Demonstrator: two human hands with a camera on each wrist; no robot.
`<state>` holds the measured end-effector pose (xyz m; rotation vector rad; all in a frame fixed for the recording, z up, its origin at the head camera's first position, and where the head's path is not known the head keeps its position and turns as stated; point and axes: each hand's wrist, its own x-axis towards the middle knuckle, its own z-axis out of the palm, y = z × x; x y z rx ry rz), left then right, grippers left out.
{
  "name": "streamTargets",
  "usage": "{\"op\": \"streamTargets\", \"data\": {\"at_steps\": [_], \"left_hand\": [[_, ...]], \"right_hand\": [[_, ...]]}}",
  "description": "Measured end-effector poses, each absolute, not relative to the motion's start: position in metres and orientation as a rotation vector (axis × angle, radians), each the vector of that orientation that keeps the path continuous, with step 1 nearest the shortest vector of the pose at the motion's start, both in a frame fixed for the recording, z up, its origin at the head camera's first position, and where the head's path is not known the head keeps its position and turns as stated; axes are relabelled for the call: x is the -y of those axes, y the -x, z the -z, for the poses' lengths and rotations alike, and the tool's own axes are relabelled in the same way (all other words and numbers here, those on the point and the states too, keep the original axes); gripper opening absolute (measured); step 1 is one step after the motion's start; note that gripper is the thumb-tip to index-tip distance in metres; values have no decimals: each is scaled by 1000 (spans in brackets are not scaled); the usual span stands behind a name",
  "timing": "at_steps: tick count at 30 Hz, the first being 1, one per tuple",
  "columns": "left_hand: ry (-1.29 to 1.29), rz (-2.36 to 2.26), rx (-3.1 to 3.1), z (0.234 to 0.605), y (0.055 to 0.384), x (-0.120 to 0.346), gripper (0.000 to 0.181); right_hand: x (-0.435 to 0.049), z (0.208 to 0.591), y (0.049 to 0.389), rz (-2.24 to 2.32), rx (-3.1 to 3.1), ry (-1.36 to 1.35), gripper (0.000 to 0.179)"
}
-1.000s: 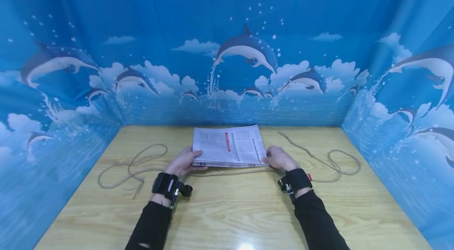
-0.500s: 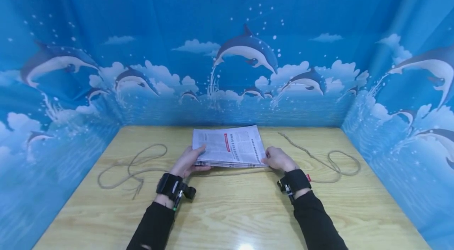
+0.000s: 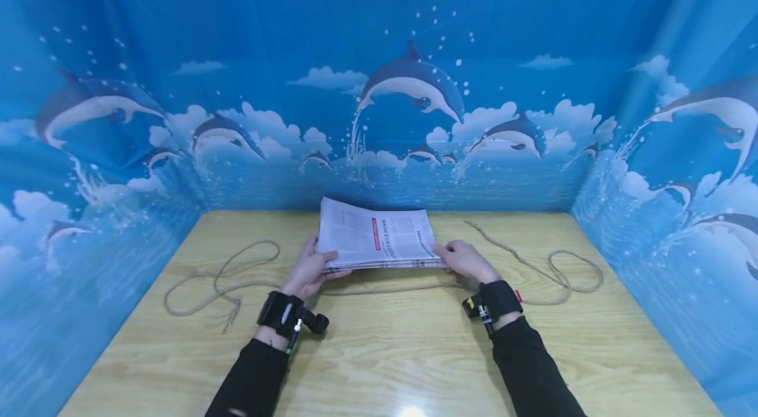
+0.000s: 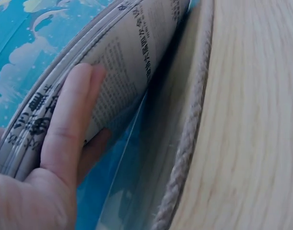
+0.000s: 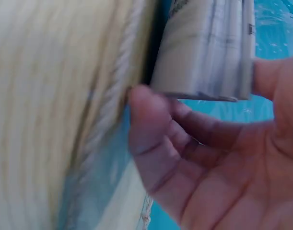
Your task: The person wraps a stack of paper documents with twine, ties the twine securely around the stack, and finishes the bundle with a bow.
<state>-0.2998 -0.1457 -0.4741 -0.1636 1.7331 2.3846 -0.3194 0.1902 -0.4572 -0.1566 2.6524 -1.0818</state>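
Note:
A stack of folded newspapers (image 3: pixel 355 239) is held between both hands near the back of the table. My left hand (image 3: pixel 306 271) grips its left end, thumb on top and fingers beneath. In the left wrist view, fingers (image 4: pixel 72 115) lie against the printed underside of the newspapers (image 4: pixel 122 62). At the near right corner, my right hand (image 3: pixel 470 260) pinches the stack, with the thumb over the top sheet. The right wrist view has the layered end of the newspapers (image 5: pixel 204 52) between thumb and fingers. A beige rope (image 3: pixel 391 290) runs crosswise along the table in front of the stack.
The rope's loose loops lie at the left and right of the wooden table (image 3: pixel 391 358). A blue dolphin-print curtain (image 3: pixel 379 167) stands right behind the table's back edge and along both sides. Each wrist wears a black camera strap (image 3: pixel 500 298).
The newspapers have tilted: their far left corner has risen and the near edge has moved up and away from me. Both hands keep their hold. The rope lies as before.

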Motion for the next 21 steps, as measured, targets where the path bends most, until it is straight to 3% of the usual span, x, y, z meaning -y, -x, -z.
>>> {"op": "streamTargets", "data": {"at_steps": [3, 8, 11, 15, 18, 21], "left_hand": [[157, -2410, -1675, 474, 298, 149, 58], [103, -2408, -1610, 471, 295, 153, 58], [81, -2392, -1562, 469, 292, 155, 57], [36, -2344, -1534, 468, 291, 155, 55], [-5, -2319, -1536, 468, 289, 156, 56], [-53, -2292, -1503, 468, 286, 155, 59]], "right_hand": [[-188, 458, 320, 1364, -2512, 60, 49], [-179, 459, 320, 1894, -2143, -118, 82], [-170, 459, 313, 2226, -1797, -308, 71], [-152, 455, 296, 2539, -1311, -538, 31], [-138, 453, 286, 2628, -1056, -581, 24], [-125, 454, 280, 2647, -885, -557, 31]]}}
